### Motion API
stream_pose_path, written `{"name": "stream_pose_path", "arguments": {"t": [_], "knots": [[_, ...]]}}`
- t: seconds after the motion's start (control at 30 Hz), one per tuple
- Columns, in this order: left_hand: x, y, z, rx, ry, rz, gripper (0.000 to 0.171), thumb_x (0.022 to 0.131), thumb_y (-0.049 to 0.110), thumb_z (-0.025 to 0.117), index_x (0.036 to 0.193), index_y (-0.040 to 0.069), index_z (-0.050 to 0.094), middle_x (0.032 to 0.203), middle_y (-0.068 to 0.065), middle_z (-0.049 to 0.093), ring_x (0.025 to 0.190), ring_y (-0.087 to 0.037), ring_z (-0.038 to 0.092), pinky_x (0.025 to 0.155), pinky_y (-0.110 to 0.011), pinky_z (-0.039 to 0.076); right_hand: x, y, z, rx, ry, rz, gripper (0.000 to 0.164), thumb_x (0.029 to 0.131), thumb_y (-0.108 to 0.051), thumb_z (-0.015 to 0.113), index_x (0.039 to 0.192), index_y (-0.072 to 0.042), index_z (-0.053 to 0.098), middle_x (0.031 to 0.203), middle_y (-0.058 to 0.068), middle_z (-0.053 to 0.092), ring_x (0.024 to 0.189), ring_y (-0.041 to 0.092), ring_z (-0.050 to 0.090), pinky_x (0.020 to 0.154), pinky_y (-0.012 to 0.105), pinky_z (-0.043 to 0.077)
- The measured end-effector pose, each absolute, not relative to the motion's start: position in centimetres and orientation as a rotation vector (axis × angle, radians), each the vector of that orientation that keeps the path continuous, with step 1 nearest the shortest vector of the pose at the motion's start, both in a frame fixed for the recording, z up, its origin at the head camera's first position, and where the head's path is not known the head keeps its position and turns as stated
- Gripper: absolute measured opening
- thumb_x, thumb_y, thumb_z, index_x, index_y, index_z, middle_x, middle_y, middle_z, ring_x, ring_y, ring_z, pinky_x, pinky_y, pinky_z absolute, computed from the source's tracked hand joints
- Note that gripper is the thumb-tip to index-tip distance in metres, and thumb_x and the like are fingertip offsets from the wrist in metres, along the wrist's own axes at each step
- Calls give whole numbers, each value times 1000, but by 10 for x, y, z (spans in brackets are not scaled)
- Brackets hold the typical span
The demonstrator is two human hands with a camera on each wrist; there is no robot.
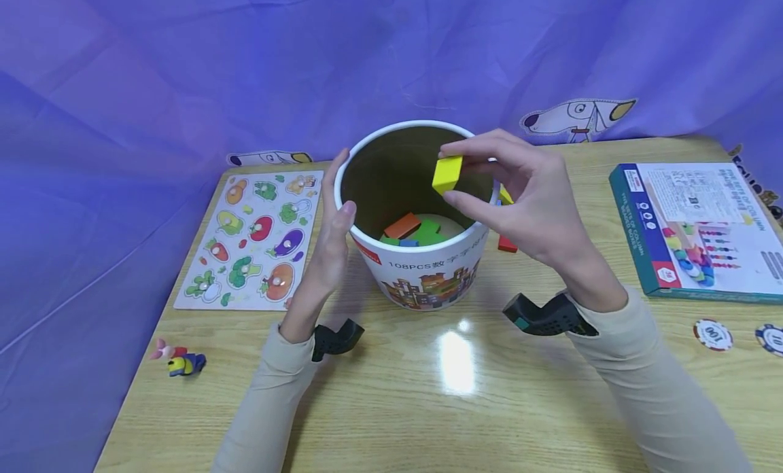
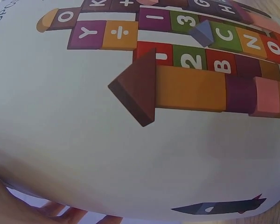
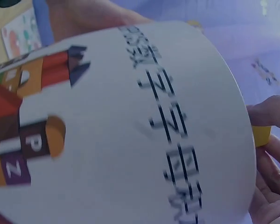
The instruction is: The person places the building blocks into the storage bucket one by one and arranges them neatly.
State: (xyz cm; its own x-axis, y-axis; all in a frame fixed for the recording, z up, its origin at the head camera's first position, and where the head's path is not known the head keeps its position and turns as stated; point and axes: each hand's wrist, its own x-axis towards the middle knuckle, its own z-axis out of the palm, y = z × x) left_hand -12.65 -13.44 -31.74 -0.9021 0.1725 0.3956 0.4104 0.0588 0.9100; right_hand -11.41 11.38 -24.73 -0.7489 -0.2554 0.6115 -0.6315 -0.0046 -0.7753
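Observation:
A white bucket (image 1: 422, 255) printed with colourful letter blocks stands on the table. My left hand (image 1: 330, 245) lies along its left side, fingers fairly straight against the outer wall and thumb beside the rim. Between thumb and fingertips, my right hand (image 1: 520, 187) pinches a yellow block (image 1: 447, 173) over the right part of the bucket's opening. In the right wrist view the yellow block (image 3: 262, 135) shows just past the rim. An orange block (image 1: 402, 225), a green block (image 1: 430, 231) and a blue block (image 1: 408, 242) lie on the bucket's bottom.
Right of the bucket, partly hidden by my right hand, lie a red block (image 1: 507, 244) and other blocks. A vegetable puzzle board (image 1: 204, 255) is at left, small figurines (image 1: 186, 364) nearer me. A boxed toy (image 1: 630, 221) and poker chips (image 1: 712, 335) are at right.

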Motion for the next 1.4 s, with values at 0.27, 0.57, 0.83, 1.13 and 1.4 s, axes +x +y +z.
{"name": "stream_pose_path", "arguments": {"t": [0.27, 0.57, 0.83, 1.13, 1.4], "knots": [[-127, -137, -319, -629, -2137, -1952, 86, 87, 67, 45, 155, 24, 14, 155, 2, 22, 140, -23, 31, 108, -65, 33, -118, 106, -245, 927, -2026, 1781, 43, 73, 13, 75, 115, 4, 68, 112, 16, 66, 101, 19, 63, 95, 29, 53], [-127, -135, -319, -632, -2129, -1950, 90, 86, 71, 45, 155, 22, 14, 156, 0, 21, 140, -25, 30, 108, -66, 31, -123, 107, -242, 923, -2037, 1729, 41, 73, 13, 76, 113, 4, 68, 111, 12, 68, 99, 17, 66, 93, 27, 53], [-129, -134, -320, -657, -2124, -1972, 90, 86, 71, 45, 155, 22, 14, 156, 0, 20, 141, -26, 29, 109, -66, 30, -124, 112, -236, 956, -2000, 1736, 36, 74, 15, 74, 109, 10, 67, 108, 13, 68, 99, 21, 66, 93, 30, 53], [-129, -136, -320, -652, -2132, -1949, 80, 89, 61, 44, 155, 25, 15, 156, 4, 22, 141, -23, 29, 107, -67, 32, -126, 150, -234, 867, -1915, 1812, 33, 73, 19, 70, 105, 13, 68, 105, 17, 68, 100, 27, 65, 93, 30, 53], [-128, -135, -320, -647, -2114, -1964, 84, 88, 66, 45, 155, 25, 15, 155, 3, 22, 140, -23, 30, 108, -66, 31, -138, 194, -279, 673, -2159, 1720, 34, 76, 15, 71, 110, 9, 68, 108, 8, 69, 96, 15, 67, 92, 18, 51]]}}
